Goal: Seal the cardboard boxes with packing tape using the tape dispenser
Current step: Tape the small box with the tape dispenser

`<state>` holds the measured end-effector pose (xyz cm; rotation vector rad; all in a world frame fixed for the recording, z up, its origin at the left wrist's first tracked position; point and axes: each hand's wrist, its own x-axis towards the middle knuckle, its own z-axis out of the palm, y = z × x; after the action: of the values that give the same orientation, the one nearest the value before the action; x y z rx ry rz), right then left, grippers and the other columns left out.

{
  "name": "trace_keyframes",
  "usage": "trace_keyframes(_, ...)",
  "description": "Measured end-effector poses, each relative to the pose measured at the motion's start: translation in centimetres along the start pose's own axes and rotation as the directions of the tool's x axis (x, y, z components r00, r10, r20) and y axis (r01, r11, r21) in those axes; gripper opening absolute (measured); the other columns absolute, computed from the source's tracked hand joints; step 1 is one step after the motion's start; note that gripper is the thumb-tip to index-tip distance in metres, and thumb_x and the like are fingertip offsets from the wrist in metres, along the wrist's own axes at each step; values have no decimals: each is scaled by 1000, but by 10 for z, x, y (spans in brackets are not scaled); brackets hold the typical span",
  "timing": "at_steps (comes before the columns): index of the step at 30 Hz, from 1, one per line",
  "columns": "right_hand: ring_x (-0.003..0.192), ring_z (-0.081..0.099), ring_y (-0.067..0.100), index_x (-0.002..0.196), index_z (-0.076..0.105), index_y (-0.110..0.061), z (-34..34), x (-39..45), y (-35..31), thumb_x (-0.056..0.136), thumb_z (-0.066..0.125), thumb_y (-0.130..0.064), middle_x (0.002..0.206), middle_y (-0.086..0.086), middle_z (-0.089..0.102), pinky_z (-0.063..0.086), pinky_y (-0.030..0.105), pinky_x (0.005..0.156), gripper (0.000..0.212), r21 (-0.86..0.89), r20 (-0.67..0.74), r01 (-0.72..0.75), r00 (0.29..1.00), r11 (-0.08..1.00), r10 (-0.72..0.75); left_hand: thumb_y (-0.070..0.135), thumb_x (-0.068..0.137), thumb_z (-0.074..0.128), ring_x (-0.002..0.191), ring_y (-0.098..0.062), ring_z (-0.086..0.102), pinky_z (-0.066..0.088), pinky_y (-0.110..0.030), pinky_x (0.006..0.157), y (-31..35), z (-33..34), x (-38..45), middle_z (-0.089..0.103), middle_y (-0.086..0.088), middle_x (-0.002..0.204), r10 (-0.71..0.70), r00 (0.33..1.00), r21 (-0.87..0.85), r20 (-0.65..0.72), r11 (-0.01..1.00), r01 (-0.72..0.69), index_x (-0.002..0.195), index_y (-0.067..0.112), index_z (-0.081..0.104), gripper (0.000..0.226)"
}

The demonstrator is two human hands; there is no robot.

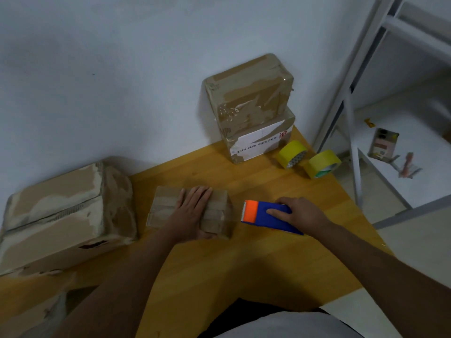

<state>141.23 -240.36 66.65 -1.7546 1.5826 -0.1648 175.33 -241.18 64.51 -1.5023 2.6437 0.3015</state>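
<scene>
A small box [190, 212] lies flat on the wooden table [244, 264], near its middle and close to the wall [122, 69]. Strips of tape cross its top. The left hand [191, 211] rests on it palm down, fingers straight and close together, pressing the lid.

Just right of the box, apart from it, sits the dispenser [269, 217], blue with an orange front and a toothed cutting edge facing the box. The right hand [301, 214] grips its rear, fingers curled over the blue body with one fingertip showing on the near side. Whether a strand of tape runs from the dispenser to the box cannot be told.

To the left a large box [66, 215] stands against the wall, its top flaps meeting along a seam that looks unsealed. At the far edge of the table two boxes are stacked: the upper box [249, 93], wrapped in glossy tape, leans on the wall above the lower box [261, 140], which bears a white label. Beside them two yellow tape rolls [308, 158] stand on edge, near each other.

Off the table to the right a white metal frame [351, 118] rises, with small items on the floor behind it.
</scene>
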Motion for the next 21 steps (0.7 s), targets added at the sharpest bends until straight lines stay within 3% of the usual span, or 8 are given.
trace_keyframes(5, 89, 63, 21, 128, 51, -29, 16, 10, -16, 89, 44, -66, 111, 6, 64, 49, 32, 66, 54, -148, 9, -106, 994, 983, 108, 89, 65, 49, 148, -25, 12, 12, -63, 117, 3, 1, 2, 22, -8, 158, 4, 1000, -11, -16, 1000, -4, 156, 13, 13, 124)
trace_keyframes(13, 86, 62, 24, 121, 49, -22, 27, 23, -45, 92, 42, -63, 102, 7, 62, 45, 33, 61, 51, -252, -11, -169, 985, 953, 171, 89, 65, 48, 149, -27, 15, 9, -62, 118, 3, 3, 3, 24, -8, 158, 17, 999, -23, -36, 1000, -18, 155, 15, 9, 123)
trace_keyframes(21, 89, 58, 23, 114, 50, -19, 18, 31, -63, 92, 43, -63, 101, 6, 59, 46, 34, 68, 50, -345, -9, -195, 979, 918, 204, 89, 63, 49, 150, -26, 12, 2, -58, 119, -1, 4, 5, 18, -7, 160, 2, 1000, -9, -10, 1000, -2, 156, 14, 7, 127)
